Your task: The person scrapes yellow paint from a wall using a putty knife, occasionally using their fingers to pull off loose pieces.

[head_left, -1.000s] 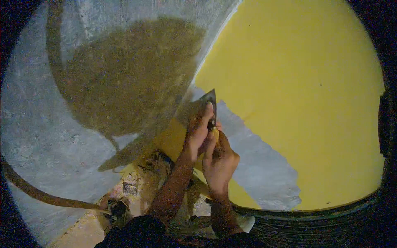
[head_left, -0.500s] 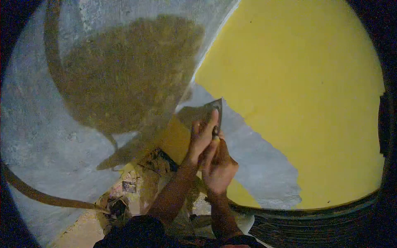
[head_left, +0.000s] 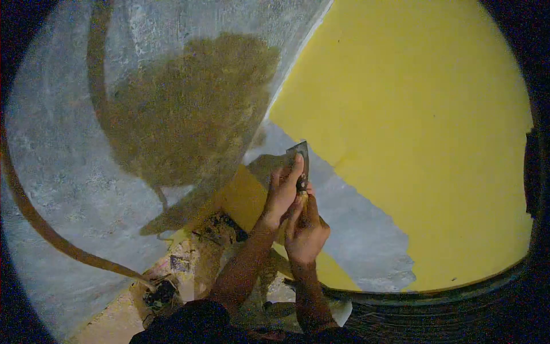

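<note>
A putty knife (head_left: 302, 166) with a dark tapered blade and a yellowish handle is held up against the wall, its tip pointing up. My right hand (head_left: 307, 238) is wrapped around the handle from below. Beside and above it, my left hand (head_left: 283, 186) grips the knife higher up, with a finger laid along the blade. The blade lies at the upper end of a bare grey patch (head_left: 355, 223), close to the ragged edge of a yellow coating (head_left: 435, 143). Parts of the handle are hidden by my fingers.
A grey wall (head_left: 51, 155) meets the yellow one along a slanting corner. A large dark shadow (head_left: 195, 109) lies on it. A brown cable or hose (head_left: 51, 241) curves at left toward a dark object (head_left: 160, 295). Dark ribbed material (head_left: 435, 315) lines the bottom right.
The putty knife and both hands have shifted only slightly, and more of the blade and handle shows. The view has tilted a little, so the shadow and cable appear displaced.
</note>
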`<action>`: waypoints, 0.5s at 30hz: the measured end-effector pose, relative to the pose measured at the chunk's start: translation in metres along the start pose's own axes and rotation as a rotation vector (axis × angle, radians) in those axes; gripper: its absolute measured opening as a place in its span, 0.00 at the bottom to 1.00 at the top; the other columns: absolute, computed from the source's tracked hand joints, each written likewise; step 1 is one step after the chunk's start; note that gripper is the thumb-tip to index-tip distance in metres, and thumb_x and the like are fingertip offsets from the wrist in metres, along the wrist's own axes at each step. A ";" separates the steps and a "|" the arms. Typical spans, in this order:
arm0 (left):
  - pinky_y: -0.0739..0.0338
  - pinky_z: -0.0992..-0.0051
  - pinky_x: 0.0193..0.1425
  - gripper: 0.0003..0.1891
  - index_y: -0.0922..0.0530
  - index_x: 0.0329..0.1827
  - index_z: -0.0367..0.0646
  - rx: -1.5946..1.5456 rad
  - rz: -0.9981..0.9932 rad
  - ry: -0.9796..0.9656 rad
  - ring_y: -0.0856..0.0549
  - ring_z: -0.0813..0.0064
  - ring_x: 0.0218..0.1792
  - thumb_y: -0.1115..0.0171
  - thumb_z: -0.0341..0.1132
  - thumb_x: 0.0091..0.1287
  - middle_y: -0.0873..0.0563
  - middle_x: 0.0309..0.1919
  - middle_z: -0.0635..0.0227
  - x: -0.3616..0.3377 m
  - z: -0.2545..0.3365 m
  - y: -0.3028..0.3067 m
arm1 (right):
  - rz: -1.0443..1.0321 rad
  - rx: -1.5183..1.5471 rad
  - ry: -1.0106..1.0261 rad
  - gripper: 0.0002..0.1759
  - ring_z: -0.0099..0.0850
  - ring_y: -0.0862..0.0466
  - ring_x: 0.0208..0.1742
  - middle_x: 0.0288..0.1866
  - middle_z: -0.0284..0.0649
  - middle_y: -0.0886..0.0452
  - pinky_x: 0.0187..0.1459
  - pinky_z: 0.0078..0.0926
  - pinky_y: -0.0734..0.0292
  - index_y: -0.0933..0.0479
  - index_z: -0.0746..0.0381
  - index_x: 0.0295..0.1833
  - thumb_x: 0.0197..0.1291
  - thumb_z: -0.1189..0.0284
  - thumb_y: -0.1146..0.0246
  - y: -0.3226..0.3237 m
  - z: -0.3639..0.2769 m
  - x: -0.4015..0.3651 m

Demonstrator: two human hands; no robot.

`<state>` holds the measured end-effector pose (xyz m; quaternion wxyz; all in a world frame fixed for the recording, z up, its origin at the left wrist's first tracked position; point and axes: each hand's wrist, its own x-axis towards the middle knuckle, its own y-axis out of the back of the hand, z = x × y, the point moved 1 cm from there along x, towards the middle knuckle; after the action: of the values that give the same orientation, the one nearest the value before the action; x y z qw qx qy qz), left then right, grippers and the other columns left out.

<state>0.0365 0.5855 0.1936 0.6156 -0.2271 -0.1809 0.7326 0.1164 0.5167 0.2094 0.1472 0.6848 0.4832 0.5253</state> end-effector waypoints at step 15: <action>0.23 0.73 0.40 0.26 0.23 0.41 0.38 0.023 0.033 -0.183 0.19 0.75 0.30 0.53 0.57 0.77 0.18 0.27 0.68 0.014 -0.048 0.024 | -0.016 0.201 0.041 0.20 0.47 0.15 0.39 0.44 0.58 0.18 0.38 0.38 0.22 0.26 0.68 0.62 0.72 0.66 0.46 0.000 0.013 -0.009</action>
<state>0.0415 0.5940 0.1384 0.5868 -0.1551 -0.2244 0.7624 0.1278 0.5131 0.1991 0.0719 0.6811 0.5421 0.4868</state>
